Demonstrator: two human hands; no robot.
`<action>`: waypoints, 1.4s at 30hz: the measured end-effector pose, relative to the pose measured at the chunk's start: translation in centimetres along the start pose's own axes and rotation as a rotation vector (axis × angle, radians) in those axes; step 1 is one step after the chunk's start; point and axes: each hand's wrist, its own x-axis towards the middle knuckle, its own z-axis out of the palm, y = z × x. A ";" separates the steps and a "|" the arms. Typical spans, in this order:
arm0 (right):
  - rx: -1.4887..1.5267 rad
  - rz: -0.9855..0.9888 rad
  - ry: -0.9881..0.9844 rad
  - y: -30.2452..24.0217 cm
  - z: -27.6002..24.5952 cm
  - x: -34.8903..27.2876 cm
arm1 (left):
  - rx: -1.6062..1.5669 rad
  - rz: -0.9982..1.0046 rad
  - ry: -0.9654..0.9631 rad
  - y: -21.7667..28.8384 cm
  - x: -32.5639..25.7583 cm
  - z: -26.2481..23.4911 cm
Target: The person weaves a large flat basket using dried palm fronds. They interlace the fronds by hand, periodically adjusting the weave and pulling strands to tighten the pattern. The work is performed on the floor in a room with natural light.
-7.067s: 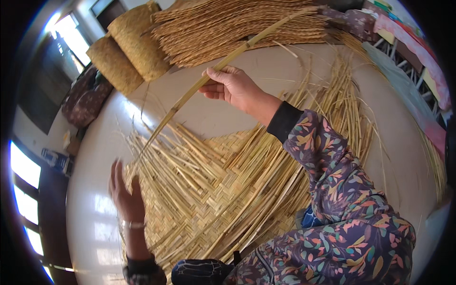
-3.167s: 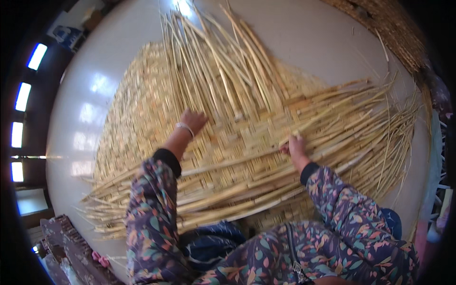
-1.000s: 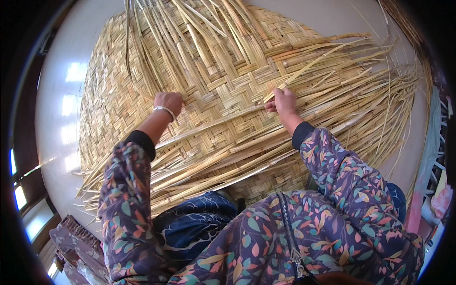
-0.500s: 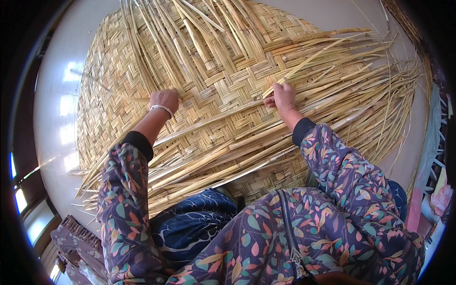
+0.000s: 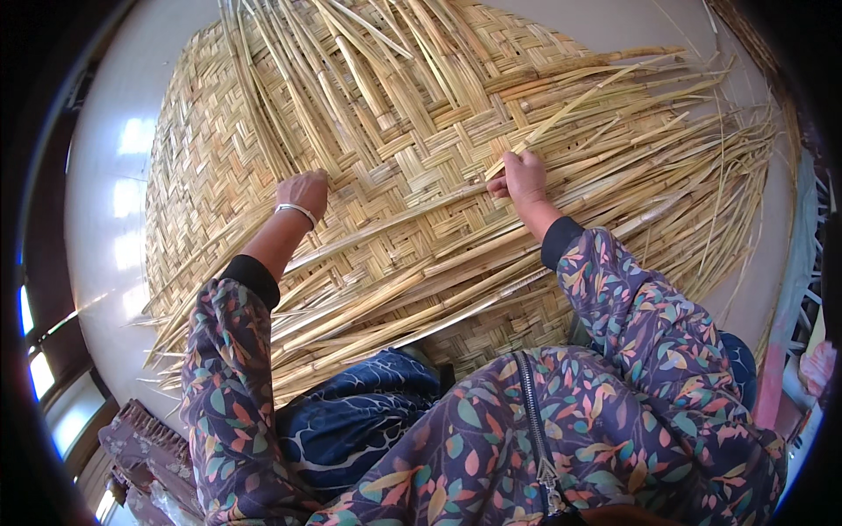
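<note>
My right hand (image 5: pixel 524 182) is closed, thumb and fingers pinching a strip (image 5: pixel 574 110) that runs off to the upper right. My left hand (image 5: pixel 302 195) is back-up over the mat, fingers tucked under; can't tell if they grip anything. White band (image 5: pixel 298 210) on that wrist. Mat (image 5: pixel 419 165) lies spread on the floor (image 5: pixel 101 210) in front of me. Loose canes (image 5: pixel 649 193) fan past its right edge; more canes cover its far part. My blue-clad knee (image 5: pixel 360 416) is at the near side.
</note>
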 end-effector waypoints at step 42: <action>0.024 0.046 -0.050 0.0 -0.2 0.1 | -0.305 -0.343 -0.092 0.0 1.2 0.6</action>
